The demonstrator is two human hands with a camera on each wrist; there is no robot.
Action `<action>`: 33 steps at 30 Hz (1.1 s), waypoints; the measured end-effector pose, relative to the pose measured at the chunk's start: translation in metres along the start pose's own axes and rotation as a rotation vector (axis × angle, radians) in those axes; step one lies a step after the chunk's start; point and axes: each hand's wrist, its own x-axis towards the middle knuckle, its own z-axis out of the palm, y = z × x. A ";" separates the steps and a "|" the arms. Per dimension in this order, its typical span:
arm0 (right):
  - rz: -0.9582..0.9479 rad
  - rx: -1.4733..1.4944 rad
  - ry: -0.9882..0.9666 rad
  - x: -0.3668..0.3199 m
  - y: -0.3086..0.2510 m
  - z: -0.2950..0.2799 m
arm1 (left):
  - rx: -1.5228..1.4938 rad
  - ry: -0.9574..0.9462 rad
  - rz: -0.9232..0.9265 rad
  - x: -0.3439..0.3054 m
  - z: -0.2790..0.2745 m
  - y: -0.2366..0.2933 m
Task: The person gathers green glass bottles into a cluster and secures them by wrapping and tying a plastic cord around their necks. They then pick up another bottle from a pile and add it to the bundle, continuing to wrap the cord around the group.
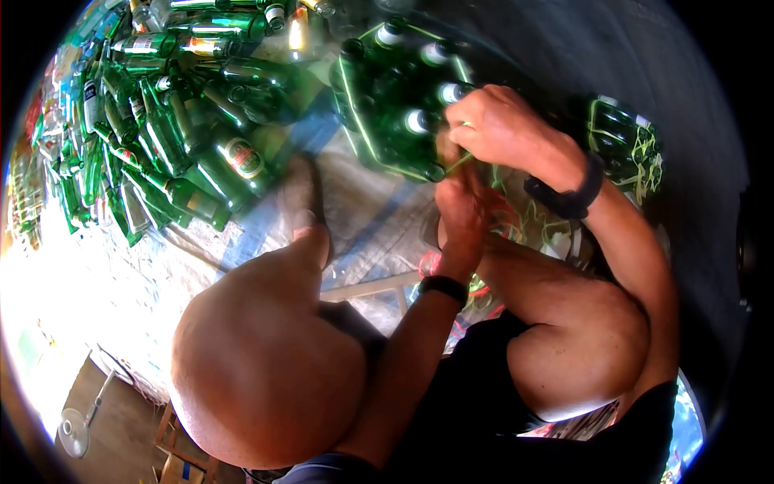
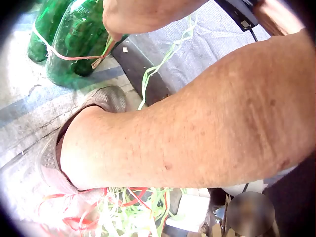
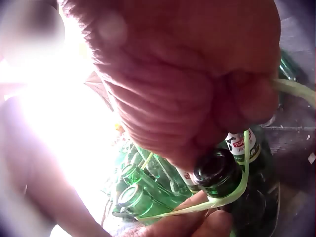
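A bundle of green glass bottles [image 1: 379, 105], several with white labels on their necks, stands upright inside a loop of yellow-green plastic strap [image 3: 232, 197]. My right hand [image 1: 500, 125] is curled at the bundle's near right side, gripping the strap; a strap end [image 3: 298, 91] sticks out from its fist in the right wrist view. Lower down, my left hand [image 1: 463, 202] is at the near corner, its fingers [image 3: 182, 217] holding the strap just below a dark bottle neck [image 3: 217, 173]. In the left wrist view, a pink-and-green strap [image 2: 74, 58] circles the lower bottles [image 2: 79, 44].
A large heap of loose green bottles [image 1: 185, 121] lies to the left. Another strapped bundle [image 1: 621, 137] stands at the right. Tangled red and green straps [image 2: 133, 207] lie beside my foot [image 2: 84, 128]. Both bent knees frame my arms; a standing fan [image 1: 74, 431] is at lower left.
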 end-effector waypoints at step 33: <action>0.192 0.269 0.279 -0.040 0.054 0.019 | 0.218 0.029 0.181 0.002 0.003 -0.019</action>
